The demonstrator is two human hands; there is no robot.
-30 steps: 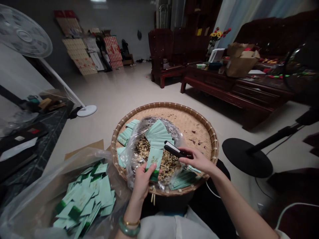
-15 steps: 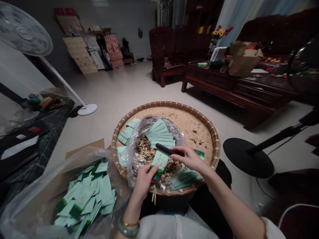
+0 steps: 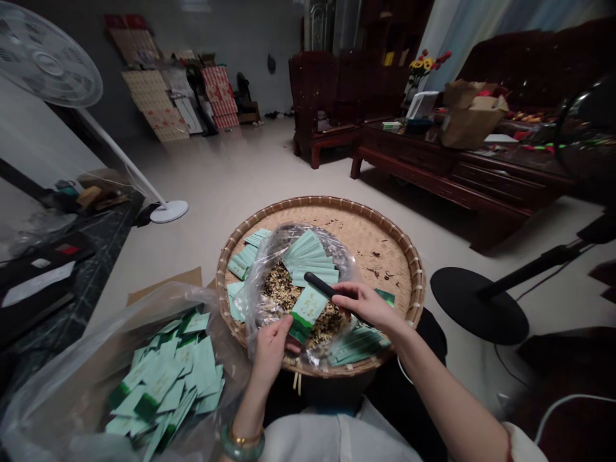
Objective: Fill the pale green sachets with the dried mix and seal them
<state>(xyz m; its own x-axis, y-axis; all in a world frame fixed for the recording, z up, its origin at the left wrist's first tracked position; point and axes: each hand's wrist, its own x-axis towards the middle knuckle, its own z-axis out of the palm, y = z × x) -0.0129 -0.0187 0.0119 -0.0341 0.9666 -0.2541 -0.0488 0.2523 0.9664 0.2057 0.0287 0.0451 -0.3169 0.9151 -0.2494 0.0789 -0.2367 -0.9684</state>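
Head view shows the left hand pinching a green packet by its lower left edge, thumb and fingers nearly closed. The right hand is curling closed around a black tool, which is lying across the packet's upper end; whether they are touching is hard to tell. The packet is tilting over the near half of a round woven tray, above dried bits in a clear bag. Fanned packets are resting on the bits, while others are lying along the tray's left edge and near right edge. Outside the left edge, a large plastic bag is holding loose packets.
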